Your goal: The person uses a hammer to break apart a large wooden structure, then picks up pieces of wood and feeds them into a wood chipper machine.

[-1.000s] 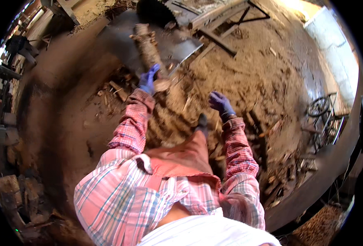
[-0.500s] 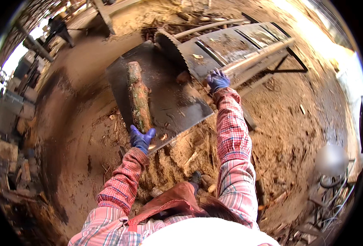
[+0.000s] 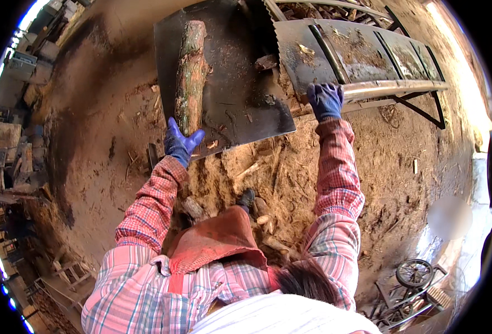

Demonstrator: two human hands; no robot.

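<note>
Left hand (image 3: 182, 143) at log (image 3: 191, 78), right hand (image 3: 326, 101) apart

Left fingers (image 3: 172, 127) splayed, right fingers (image 3: 325, 91) curled

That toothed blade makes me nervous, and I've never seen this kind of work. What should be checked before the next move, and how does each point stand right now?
1. Log lying on the plate: ok.
2. Left hand at the log's near end: ok, fingers and thumb spread there.
3. Right hand apart from the blade: ok, it is by the near end of the rail.
4. Blade at a standstill: cannot tell from a still picture.
5. Plate free of scraps: not ok, chips lie on it.
6. Shoe clear of loose wood: not ok, pieces lie beside it.
</note>
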